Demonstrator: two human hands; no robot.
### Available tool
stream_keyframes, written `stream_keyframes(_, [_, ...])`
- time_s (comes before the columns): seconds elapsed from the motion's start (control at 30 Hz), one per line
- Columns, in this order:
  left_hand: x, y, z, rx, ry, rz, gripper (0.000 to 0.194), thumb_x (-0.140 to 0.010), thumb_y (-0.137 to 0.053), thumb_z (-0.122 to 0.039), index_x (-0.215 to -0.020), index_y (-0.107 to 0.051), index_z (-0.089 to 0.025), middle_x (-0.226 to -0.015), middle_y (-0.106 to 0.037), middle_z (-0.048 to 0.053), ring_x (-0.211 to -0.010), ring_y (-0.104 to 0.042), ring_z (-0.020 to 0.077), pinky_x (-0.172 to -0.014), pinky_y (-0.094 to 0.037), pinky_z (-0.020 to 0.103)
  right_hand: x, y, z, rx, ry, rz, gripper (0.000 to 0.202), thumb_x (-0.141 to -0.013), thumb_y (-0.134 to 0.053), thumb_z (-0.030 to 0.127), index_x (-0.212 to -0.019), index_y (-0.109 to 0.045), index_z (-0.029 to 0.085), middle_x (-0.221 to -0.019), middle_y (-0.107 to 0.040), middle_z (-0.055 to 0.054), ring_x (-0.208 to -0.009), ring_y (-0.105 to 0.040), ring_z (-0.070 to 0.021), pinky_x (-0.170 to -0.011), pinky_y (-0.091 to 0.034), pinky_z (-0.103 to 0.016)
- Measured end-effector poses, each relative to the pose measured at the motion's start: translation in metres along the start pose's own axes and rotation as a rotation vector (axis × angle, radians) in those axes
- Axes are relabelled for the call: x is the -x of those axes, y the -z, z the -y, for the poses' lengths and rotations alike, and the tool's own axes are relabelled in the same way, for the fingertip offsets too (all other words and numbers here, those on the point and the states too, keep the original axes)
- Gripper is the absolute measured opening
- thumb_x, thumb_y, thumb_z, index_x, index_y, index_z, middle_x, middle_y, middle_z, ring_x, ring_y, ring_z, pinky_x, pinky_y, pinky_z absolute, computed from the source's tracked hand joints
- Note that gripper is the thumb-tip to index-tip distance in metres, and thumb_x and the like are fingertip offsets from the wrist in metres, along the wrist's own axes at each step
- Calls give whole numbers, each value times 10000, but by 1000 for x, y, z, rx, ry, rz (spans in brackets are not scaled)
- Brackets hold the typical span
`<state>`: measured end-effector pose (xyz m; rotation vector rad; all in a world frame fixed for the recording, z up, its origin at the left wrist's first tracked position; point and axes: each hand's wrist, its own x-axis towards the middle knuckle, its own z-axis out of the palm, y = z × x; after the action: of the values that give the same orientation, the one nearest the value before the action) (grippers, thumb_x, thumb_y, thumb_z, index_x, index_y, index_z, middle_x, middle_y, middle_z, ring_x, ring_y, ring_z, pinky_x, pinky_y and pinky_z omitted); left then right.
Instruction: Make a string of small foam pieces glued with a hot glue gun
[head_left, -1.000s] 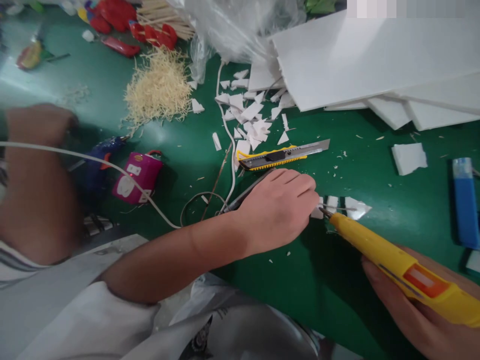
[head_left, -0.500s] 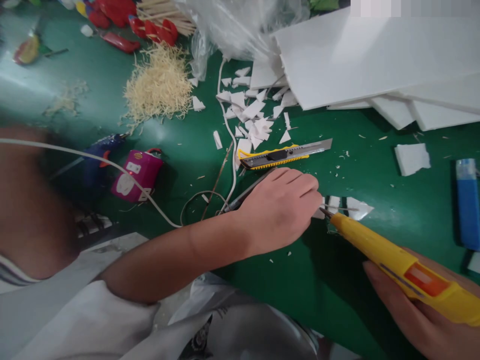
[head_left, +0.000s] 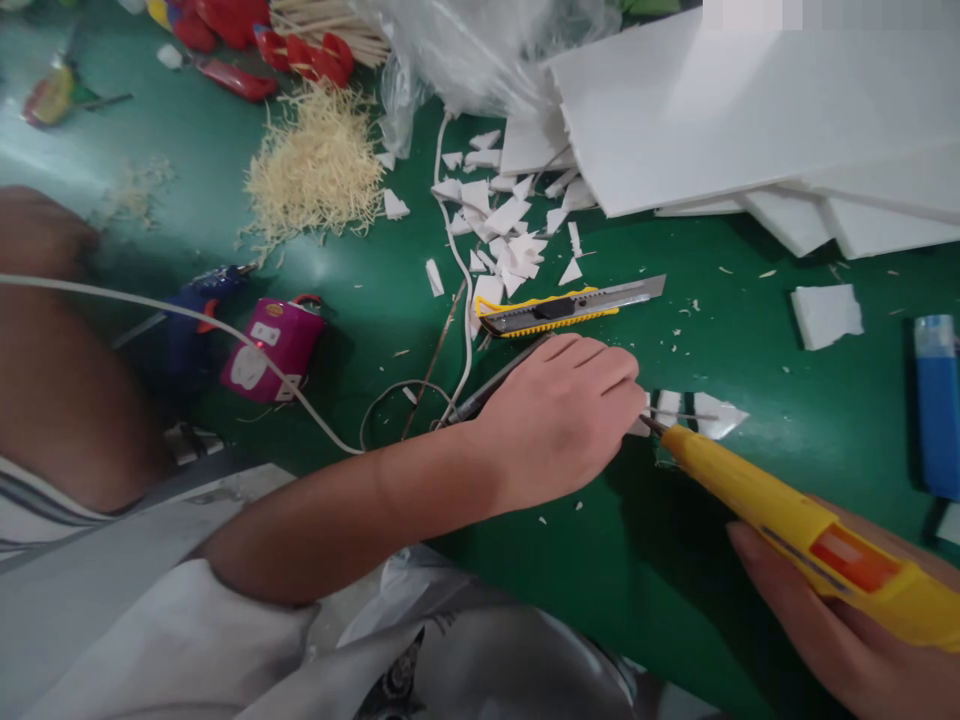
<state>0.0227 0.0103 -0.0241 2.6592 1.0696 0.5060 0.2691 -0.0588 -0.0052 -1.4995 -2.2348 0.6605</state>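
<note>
Only a co-worker's arm (head_left: 67, 400) shifted, leaving my work steady: right hand (head_left: 840, 660) wrapped round the yellow tool (head_left: 780, 510), white pieces (head_left: 668, 402) just right of my curled left hand (head_left: 566, 425), whose hold I couldn't tell.

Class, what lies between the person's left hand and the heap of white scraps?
In the head view, a yellow utility knife lies between the left hand and the white scraps.

- A broad, flat, glossy green table (head_left: 750, 330)
- Pale, diffuse glare (head_left: 37, 165) across the table's upper left
- Dark, soft-edged shadow (head_left: 667, 545) toward its lower right
</note>
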Motion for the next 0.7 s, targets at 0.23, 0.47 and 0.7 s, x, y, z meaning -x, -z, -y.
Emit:
stream_keyframes(0.23, [0,1,0,-13,-1,-1,222,-990,-478,-132,-881,-670,-150,-1022,-708,70,-963,-634,225,-913,-488,358,4,-2,-7,23,-42,59,273,-923,-542,309,-656,-489,293,-549,-535,34,-436,-555,-160,-399,-444,-265])
stream_keyframes(0.47, [0,1,-1,-26,-11,5,238,-997,-468,-132,-886,-677,-157,-1032,-711,71,-962,-633,218,-916,-489,354,8,-1,-17,51,82,71,250,-947,-479,298,-706,-545,299,-579,-590,28,-466,-615,-158,-413,-479,-243])
stream_keyframes(0.7, [1,2,-1,-64,-38,-28,287,-994,-439,-113,-861,-688,-161,-1042,-716,82,-973,-641,229,-913,-496,358,10,0,-19,51,21,66,210,-946,-477,414,-896,-647,301,-741,-716,-7,-587,-713,-194,-505,-570,-260])
